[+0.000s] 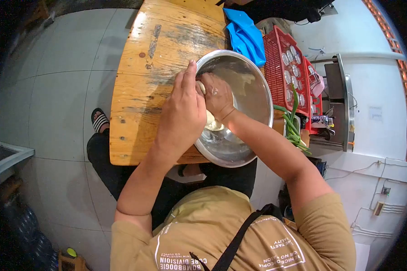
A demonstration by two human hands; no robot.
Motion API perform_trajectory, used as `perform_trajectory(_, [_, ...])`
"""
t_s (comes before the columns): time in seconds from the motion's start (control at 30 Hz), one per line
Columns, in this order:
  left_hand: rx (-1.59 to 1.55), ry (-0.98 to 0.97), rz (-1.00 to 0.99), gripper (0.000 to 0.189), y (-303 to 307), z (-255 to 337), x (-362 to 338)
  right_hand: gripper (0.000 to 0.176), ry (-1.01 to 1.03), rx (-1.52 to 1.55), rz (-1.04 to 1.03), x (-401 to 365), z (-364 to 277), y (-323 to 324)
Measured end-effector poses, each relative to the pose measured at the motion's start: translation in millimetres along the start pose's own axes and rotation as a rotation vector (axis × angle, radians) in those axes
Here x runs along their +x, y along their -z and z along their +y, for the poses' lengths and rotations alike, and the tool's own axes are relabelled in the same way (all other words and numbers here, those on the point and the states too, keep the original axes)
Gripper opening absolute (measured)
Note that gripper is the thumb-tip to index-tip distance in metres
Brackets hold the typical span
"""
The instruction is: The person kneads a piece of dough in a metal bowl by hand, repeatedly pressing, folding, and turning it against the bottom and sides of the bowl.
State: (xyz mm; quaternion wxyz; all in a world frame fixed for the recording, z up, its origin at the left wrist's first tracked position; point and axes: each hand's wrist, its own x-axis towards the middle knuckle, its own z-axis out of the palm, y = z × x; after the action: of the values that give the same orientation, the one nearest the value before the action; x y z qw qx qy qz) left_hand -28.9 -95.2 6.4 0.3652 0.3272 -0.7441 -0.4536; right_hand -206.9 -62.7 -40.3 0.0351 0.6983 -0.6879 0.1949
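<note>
A large shiny metal mixing bowl [253, 90] sits at the right side of the wooden table, above my lap. Inside it lies a lump of pale dough [214, 123], partly covered by my hands. My left hand [184, 106] is at the bowl's left rim, fingers long and close together along the edge, seeming to steady it; its thumb is hard to make out. Down in the bowl, my right hand [218, 95] presses on the dough with bent fingers, and its fingertips are hidden. White smears mark the bowl's inner wall.
The worn wooden table [135, 108] extends to the left and away. A blue plastic bag [245, 36] lies beyond the bowl. To the right stand a red basket [273, 58] of glass jars and some green onions [294, 128]. A sandalled foot [99, 119] shows at the left.
</note>
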Motion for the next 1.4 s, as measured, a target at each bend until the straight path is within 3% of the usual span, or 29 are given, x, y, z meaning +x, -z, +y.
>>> perform_trajectory(0.23, [-0.102, 0.037, 0.155, 0.055, -4, -7, -2, 0.038, 0.067, -0.004, 0.098, 8, -6, -8])
perform_trajectory(0.3, [-0.196, 0.089, 0.203, 0.056, -5, -13, 0, 0.043, -0.106, 0.035, -0.058, 10, -18, 0])
perform_trajectory(0.33, [-0.189, 0.072, 0.218, 0.056, -3, -12, -2, 0.043, -0.088, 0.036, -0.042, 9, -19, 2])
perform_trajectory(0.4, [-0.187, 0.099, 0.187, 0.056, -2, -11, -7, 0.049, -0.185, 0.349, -0.206, 1, -14, 12])
perform_trajectory(0.6, [-0.137, 0.097, 0.29, 0.052, -10, -5, -9, 0.043, -0.052, 0.196, -0.382, -15, -31, 116])
perform_trajectory(0.67, [-0.155, 0.092, 0.314, 0.052, -13, -10, -10, 0.04, -0.111, 0.079, -0.536, -31, -40, 134])
perform_trajectory(0.7, [-0.162, 0.089, 0.327, 0.052, -12, -8, -12, 0.041, -0.248, 0.159, -0.42, -42, -36, 128])
perform_trajectory(0.73, [-0.165, 0.096, 0.281, 0.052, -10, -7, -13, 0.041, -0.232, 0.148, -0.425, -48, -34, 124])
perform_trajectory(0.8, [-0.163, 0.104, 0.256, 0.053, -8, -6, -14, 0.055, 0.007, -0.17, -0.201, -54, -30, 117])
perform_trajectory(0.83, [-0.15, 0.084, 0.275, 0.053, -10, -7, -13, 0.078, -0.146, -0.112, -0.306, -51, -27, 116])
perform_trajectory(0.87, [-0.13, 0.063, 0.292, 0.052, -11, -9, -13, 0.078, -0.127, -0.1, -0.304, -51, -13, 102])
perform_trajectory(0.93, [-0.096, 0.075, 0.309, 0.052, -9, -1, -17, 0.109, -0.421, 0.113, -0.588, -41, -18, 88])
perform_trajectory(0.97, [-0.099, 0.094, 0.319, 0.052, -9, 1, -17, 0.118, -0.385, 0.084, -0.771, -44, -16, 93])
perform_trajectory(1.0, [-0.106, 0.114, 0.33, 0.052, -10, 0, -16, 0.118, -0.454, 0.1, -0.765, -44, -33, 102])
perform_trajectory(1.1, [-0.105, 0.118, 0.359, 0.051, -13, -2, -18, 0.115, -0.341, 0.104, -0.754, -51, -41, 104])
perform_trajectory(1.17, [-0.106, 0.15, 0.336, 0.051, -12, 1, -18, 0.099, -0.226, -0.011, -0.74, -53, -36, 97])
perform_trajectory(1.2, [-0.108, 0.15, 0.329, 0.05, -12, 1, -20, 0.099, -0.233, 0.003, -0.737, -52, -38, 100])
perform_trajectory(1.27, [-0.105, 0.151, 0.305, 0.05, -13, 0, -26, 0.076, -0.432, 0.225, -0.826, -50, -43, 114])
perform_trajectory(1.3, [-0.104, 0.13, 0.293, 0.05, -11, 1, -28, 0.076, -0.442, 0.229, -0.823, -57, -40, 113])
perform_trajectory(1.37, [-0.107, 0.145, 0.294, 0.051, -9, 3, -31, 0.057, -0.374, 0.258, -0.509, -68, -32, 113])
perform_trajectory(1.4, [-0.118, 0.15, 0.296, 0.051, -10, 2, -31, 0.057, -0.376, 0.248, -0.516, -68, -27, 118])
